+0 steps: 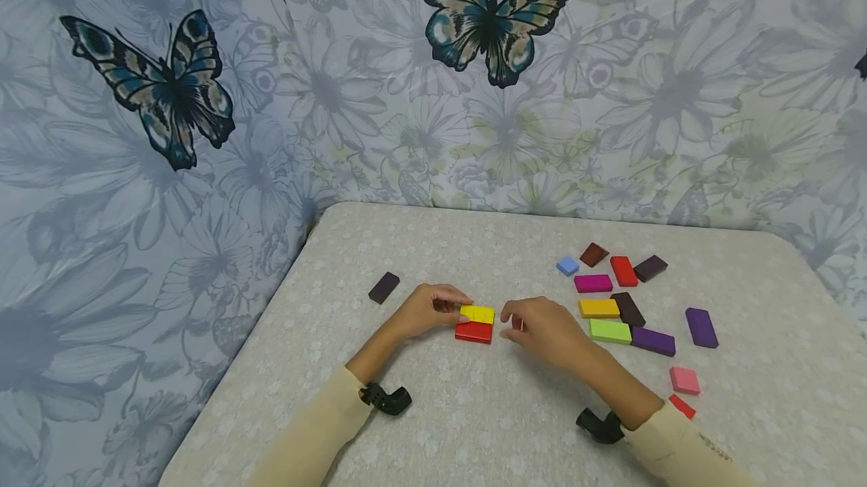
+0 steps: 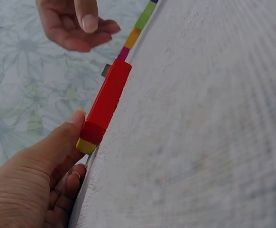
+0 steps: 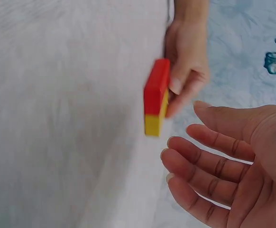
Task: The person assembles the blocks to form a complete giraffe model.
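Left hand point(image 1: 428, 309) pinches a smooth yellow block point(image 1: 482, 315) touching an oblong red block point(image 1: 473, 333). Right hand point(image 1: 547, 330), fingers loosely apart, is near. Patterned cloth point(image 1: 467, 419) covers the bench point(image 1: 501, 457).

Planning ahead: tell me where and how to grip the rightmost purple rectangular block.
Likely best: the right hand comes from above and pinches the rightmost purple rectangular block across its long sides, mid-length. It lies flat, long sides facing left and right, clear of its neighbours.

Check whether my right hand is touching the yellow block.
Apart. The right wrist view shows a clear gap between the right hand and the yellow block; the head view shows a narrow gap too.
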A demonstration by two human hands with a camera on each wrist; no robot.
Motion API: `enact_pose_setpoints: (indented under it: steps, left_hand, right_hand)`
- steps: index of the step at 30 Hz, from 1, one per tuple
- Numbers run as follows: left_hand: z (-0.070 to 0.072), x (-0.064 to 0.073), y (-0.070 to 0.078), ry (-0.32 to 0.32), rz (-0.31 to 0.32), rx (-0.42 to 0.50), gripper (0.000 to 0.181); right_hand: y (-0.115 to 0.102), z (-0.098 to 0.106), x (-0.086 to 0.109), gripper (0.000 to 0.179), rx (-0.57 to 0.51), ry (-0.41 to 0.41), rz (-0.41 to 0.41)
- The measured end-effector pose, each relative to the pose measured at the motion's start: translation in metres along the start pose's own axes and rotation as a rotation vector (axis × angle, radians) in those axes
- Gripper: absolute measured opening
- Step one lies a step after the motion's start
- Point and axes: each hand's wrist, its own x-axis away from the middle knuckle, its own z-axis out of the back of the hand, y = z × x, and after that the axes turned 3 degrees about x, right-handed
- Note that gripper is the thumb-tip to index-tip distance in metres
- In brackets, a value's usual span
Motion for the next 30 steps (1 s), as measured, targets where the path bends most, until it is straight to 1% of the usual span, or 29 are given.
enact_pose_setpoints:
  steps: [4,8,11,15,17,20,23,26,30]
  left_hand:
    - [0.001,0.0,-0.001,-0.008,0.0,0.001,0.034]
    - [-0.001,-0.003,-0.021,0.0,0.015,-0.022,0.034]
    - [-0.003,-0.006,-0.038,0.014,0.014,-0.034,0.034]
    - [-0.004,-0.006,-0.04,0.022,0.012,-0.026,0.033]
    - [-0.004,-0.005,-0.039,0.019,0.015,-0.019,0.033]
    - [-0.003,-0.005,-0.038,0.012,0.014,-0.016,0.032]
    - [-0.003,-0.005,-0.037,0.012,0.015,-0.024,0.033]
    - [-0.003,-0.005,-0.037,0.017,0.02,-0.036,0.032]
    - [-0.004,-0.004,-0.036,0.024,0.018,-0.039,0.032]
  right_hand:
    - [0.016,0.015,0.016,0.017,0.019,0.051,0.0]
    - [0.035,0.029,0.033,0.017,0.039,0.101,-0.016]
    - [0.049,0.038,0.044,0.019,0.039,0.137,-0.03]
    - [0.071,0.046,0.058,0.025,0.049,0.158,-0.064]
    - [0.082,0.047,0.064,0.027,0.06,0.149,-0.094]
    - [0.096,0.048,0.073,0.026,0.101,0.128,-0.117]
    - [0.107,0.048,0.079,0.024,0.143,0.098,-0.1]
    - [0.114,0.047,0.084,0.024,0.175,0.068,-0.075]
    - [0.119,0.044,0.086,0.028,0.193,0.061,-0.041]
